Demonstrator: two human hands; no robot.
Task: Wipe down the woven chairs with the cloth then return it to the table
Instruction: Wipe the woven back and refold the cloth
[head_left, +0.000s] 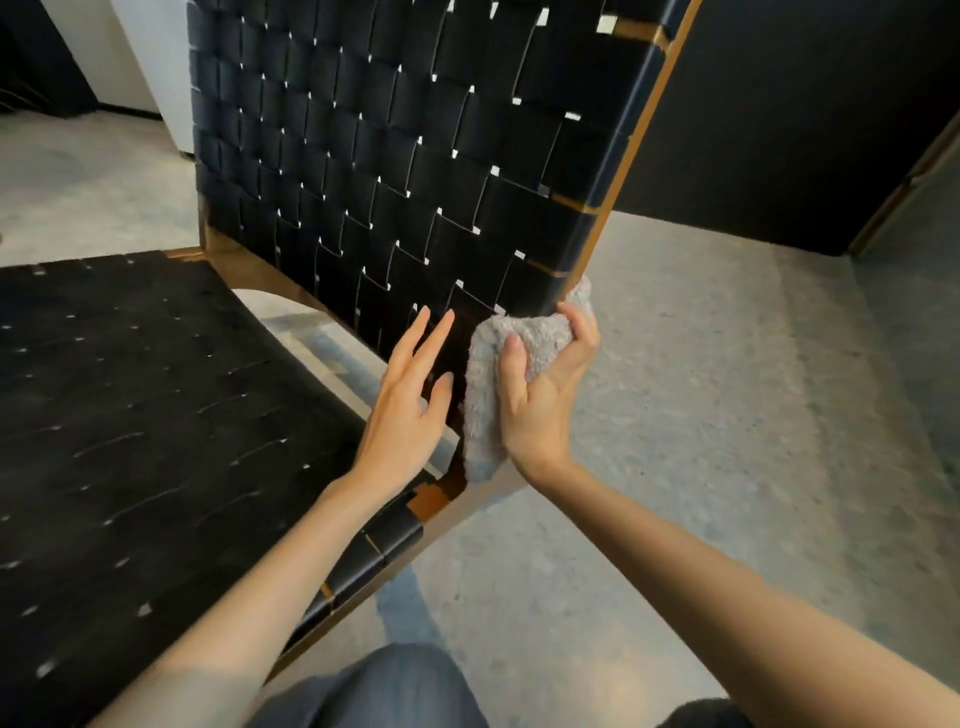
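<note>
A chair of black woven straps on a brown wooden frame fills the view: its backrest (395, 156) rises at the centre and its seat (130, 415) spreads to the left. My right hand (545, 395) grips a fluffy grey cloth (488, 405) wrapped round the lower right corner of the backrest frame. My left hand (410, 405) is just left of the cloth, fingers straight, in front of the bottom of the woven back, holding nothing.
Speckled grey floor (727, 415) stretches to the right and behind the chair. A dark wall panel (779, 130) with a wooden edge stands at the upper right. My knees in dark trousers (384, 691) show at the bottom edge.
</note>
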